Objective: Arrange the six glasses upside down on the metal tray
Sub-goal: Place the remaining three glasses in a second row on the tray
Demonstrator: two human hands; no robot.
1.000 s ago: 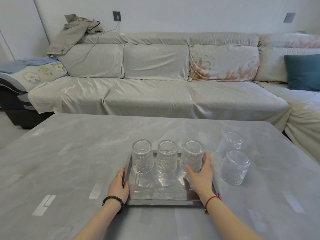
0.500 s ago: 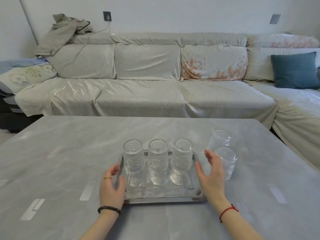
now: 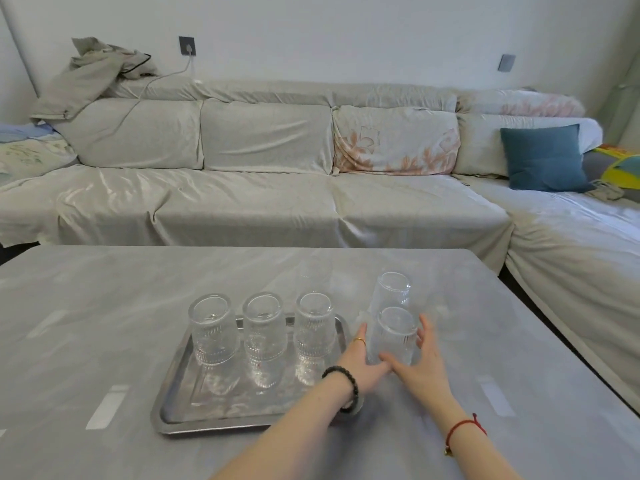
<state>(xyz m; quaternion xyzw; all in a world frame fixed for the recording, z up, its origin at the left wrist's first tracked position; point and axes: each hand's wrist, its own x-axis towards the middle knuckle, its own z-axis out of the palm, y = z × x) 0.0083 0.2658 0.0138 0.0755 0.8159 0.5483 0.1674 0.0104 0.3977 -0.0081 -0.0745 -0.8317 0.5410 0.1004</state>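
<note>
1. On the grey tabletop [image 3: 104, 306] in front of you sits the shiny rectangular metal tray [image 3: 180, 410], its raised rim reflecting the glassware above it.
2. Along the tray's far edge, three clear ribbed glasses stand upside down in a row: the left glass [image 3: 213, 332], the middle glass [image 3: 265, 329] and the right glass [image 3: 315, 332]. Each shows a smooth thick base on top and fine vertical ribbing down the lower wall, mirrored in the steel beneath.
3. Just beside the tray's right edge, on the table, you cup a fourth clear ribbed glass [image 3: 393, 337] between both palms.
4. Your left hand [image 3: 360, 362], with a gold ring and a black bead bracelet, presses against its left side.
5. Your right hand [image 3: 420, 362], with a red string at the wrist, wraps the right side, fingers spread; the thumbs meet near the glass's foot.
6. Behind it stands a fifth clear ribbed glass [image 3: 393, 292], near but apart.
7. Beyond the tray's far edge a sixth glass [image 3: 311, 275] shows only faintly; its orientation is unclear.
</note>
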